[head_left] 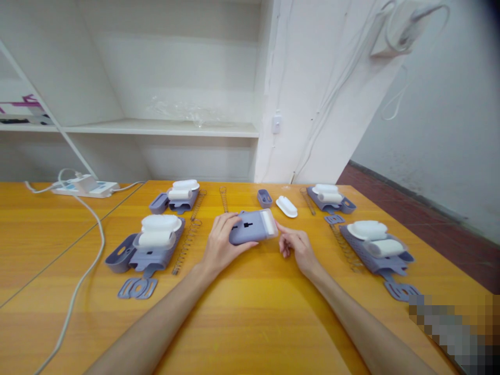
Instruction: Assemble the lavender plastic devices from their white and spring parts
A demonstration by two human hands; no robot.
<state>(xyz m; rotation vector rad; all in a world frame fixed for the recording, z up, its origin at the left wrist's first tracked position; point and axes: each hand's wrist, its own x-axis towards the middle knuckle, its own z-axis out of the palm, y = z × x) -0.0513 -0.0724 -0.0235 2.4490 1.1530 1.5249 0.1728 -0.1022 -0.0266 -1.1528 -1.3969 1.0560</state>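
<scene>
A glossy orange-brown wood-grain tabletop [269,317] lies before white, open-fronted box shelving [175,57] and a broad white pillar [302,57] strung with thin pale cables [332,94]; beyond, to the right, a scuffed pale-grey wall [441,130] rises from a dark red floor [410,213].

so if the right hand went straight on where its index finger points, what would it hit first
Most likely the clear end of the purple case in the left hand. The right hand looks almost against it; whether they touch is unclear.

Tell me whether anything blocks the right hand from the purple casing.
Nothing visible does: the right hand is at, or just beside, the purple casing. The white oval piece lies beyond, not between.
</scene>
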